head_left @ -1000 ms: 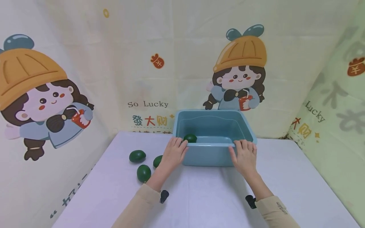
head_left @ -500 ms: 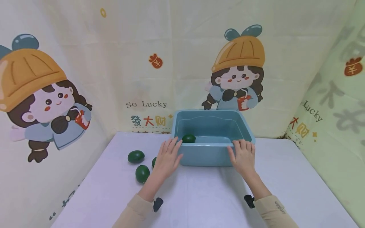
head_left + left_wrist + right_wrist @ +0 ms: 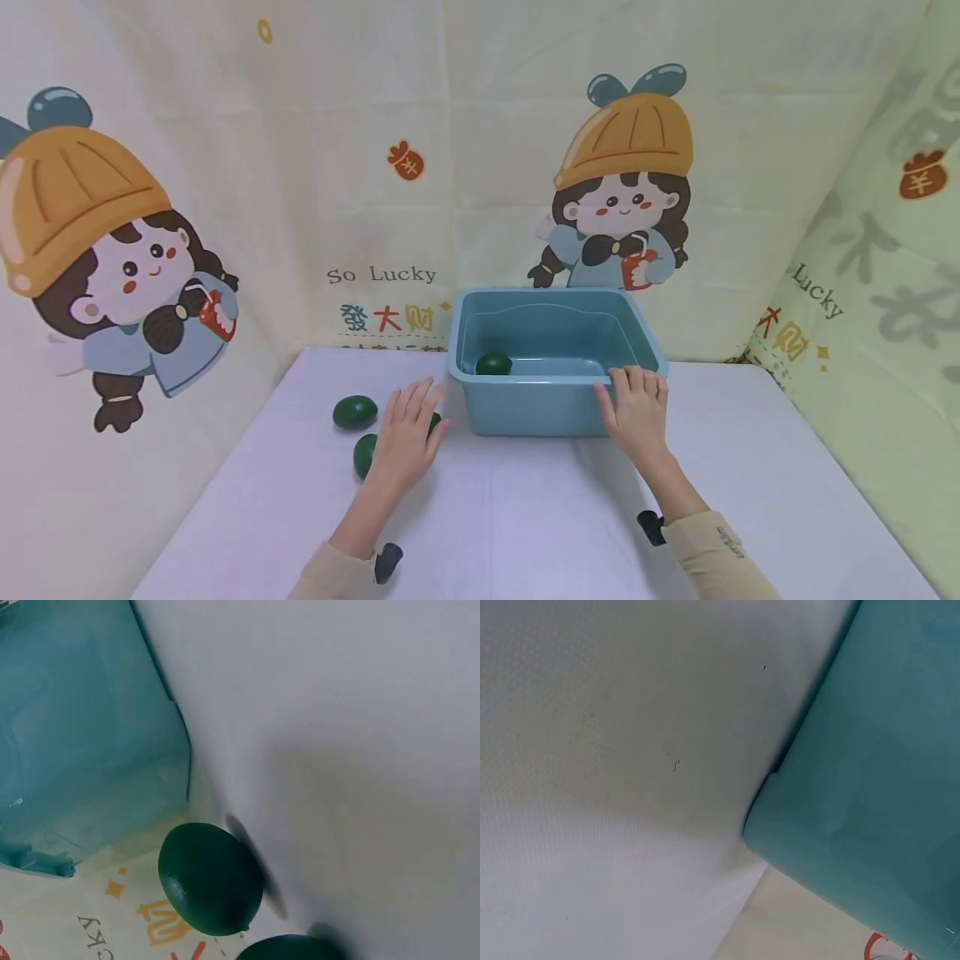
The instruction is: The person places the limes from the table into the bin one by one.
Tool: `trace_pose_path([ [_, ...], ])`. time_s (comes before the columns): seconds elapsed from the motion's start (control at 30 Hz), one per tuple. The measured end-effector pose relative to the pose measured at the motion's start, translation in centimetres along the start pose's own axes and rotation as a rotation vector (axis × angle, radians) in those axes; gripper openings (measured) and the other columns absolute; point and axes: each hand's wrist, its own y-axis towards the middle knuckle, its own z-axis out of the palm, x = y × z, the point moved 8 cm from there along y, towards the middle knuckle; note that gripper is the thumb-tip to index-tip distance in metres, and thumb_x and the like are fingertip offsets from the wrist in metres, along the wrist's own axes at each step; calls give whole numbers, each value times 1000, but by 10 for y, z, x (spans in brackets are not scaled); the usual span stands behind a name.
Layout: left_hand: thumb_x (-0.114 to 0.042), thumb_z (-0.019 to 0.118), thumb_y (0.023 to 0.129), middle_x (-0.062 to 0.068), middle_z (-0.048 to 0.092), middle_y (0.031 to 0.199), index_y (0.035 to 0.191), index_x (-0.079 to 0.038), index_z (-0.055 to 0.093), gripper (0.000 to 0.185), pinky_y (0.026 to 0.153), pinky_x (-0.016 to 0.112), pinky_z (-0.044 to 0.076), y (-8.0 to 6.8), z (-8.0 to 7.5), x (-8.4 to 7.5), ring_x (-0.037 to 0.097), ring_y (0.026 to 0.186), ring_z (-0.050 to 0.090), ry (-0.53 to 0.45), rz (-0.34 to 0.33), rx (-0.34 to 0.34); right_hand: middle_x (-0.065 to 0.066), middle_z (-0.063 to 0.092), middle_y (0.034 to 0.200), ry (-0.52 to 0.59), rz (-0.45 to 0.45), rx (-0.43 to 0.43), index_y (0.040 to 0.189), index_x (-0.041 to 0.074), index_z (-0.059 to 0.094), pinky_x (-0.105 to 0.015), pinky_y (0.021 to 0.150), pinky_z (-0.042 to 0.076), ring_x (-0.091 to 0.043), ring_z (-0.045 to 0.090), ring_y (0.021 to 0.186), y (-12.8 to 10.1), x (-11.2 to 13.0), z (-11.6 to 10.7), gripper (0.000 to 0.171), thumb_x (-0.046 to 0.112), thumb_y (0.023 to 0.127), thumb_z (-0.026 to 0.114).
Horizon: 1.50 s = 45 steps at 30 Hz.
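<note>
A light blue plastic basin stands on the table with one dark green, smooth oval fruit inside at the left. The fingers of my right hand curl over its front rim near the right corner, thumb on the outside. My left hand is off the basin, fingers extended, above the loose fruits to its left. One green fruit lies farther left, another is partly covered by the hand, and a third peeks out behind it. The left wrist view shows a fruit close to the basin's side.
White cloth covers the table. A cream printed curtain with cartoon figures hangs behind and along both sides, close behind the basin. Each wrist carries a small black device.
My left hand has let go of the basin's front left rim and moved left and toward me, over the loose fruits. The right hand has stayed on the rim, and the basin has not moved.
</note>
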Motion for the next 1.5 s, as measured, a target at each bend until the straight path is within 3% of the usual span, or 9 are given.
trace_pose_path([
  [0.27,-28,52,90,13,38,139,136,-6,38,53,106,47,21,-17,-6,11,30,128,31,7,-21,-24,-18,43,98,-2,-4,3,101,-1,51,-54,88,20,-37,35,93,0,1,2,63,53,96,18],
  [0.5,-40,25,98,17,40,134,130,-3,42,52,103,49,21,-31,-7,20,34,122,35,-1,-1,-98,-18,43,97,14,-13,-15,100,-1,51,-54,87,20,-37,35,92,1,2,1,62,52,96,19],
  [0.8,-26,55,84,22,44,128,126,3,43,53,100,50,27,-46,-3,38,36,117,40,11,-55,-88,-18,43,97,20,-15,-27,99,-1,51,-54,87,20,-37,35,92,1,2,1,62,52,96,19],
  [1.3,-26,65,80,23,45,127,126,5,44,60,99,47,30,-65,7,59,37,117,40,13,-121,-36,-18,43,98,28,-3,-20,100,0,51,-54,88,19,-37,34,94,-2,-1,2,62,53,96,19],
  [1.5,-29,65,81,23,43,129,129,5,42,63,100,47,27,-72,10,65,38,119,37,11,-195,31,-18,43,98,21,-7,-32,99,-1,51,-54,88,19,-37,34,93,-2,-2,2,62,52,96,19],
])
